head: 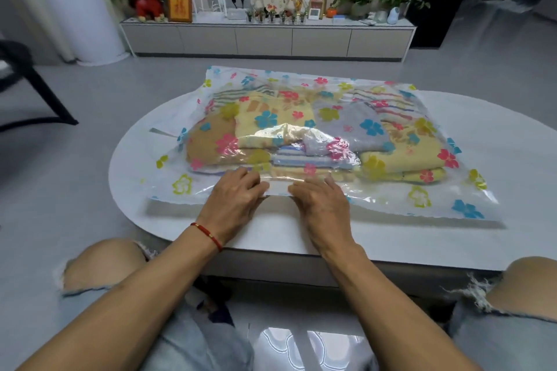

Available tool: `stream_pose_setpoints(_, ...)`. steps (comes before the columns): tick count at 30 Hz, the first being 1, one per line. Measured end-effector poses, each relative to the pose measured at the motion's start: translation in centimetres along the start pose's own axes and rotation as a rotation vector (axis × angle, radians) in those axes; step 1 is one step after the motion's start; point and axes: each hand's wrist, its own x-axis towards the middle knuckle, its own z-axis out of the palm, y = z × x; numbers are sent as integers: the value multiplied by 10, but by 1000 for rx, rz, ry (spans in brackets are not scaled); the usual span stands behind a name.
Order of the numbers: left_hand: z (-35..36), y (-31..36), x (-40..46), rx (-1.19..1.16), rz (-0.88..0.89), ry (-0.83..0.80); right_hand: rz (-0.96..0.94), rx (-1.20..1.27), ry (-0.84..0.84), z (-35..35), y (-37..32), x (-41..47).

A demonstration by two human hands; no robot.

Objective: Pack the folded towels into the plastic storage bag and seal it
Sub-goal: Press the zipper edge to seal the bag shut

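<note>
White oval table (497, 129) carries flowered bag (470, 208); grey floor (120, 84), low sideboard (265, 39) beyond.

Table's (452, 229) right end off-frame.
</note>
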Motion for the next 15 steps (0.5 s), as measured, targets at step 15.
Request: stream_pose_setpoints(15,-31,-103,-79,92,-172,-111,-11,46,20,23,14,-20)
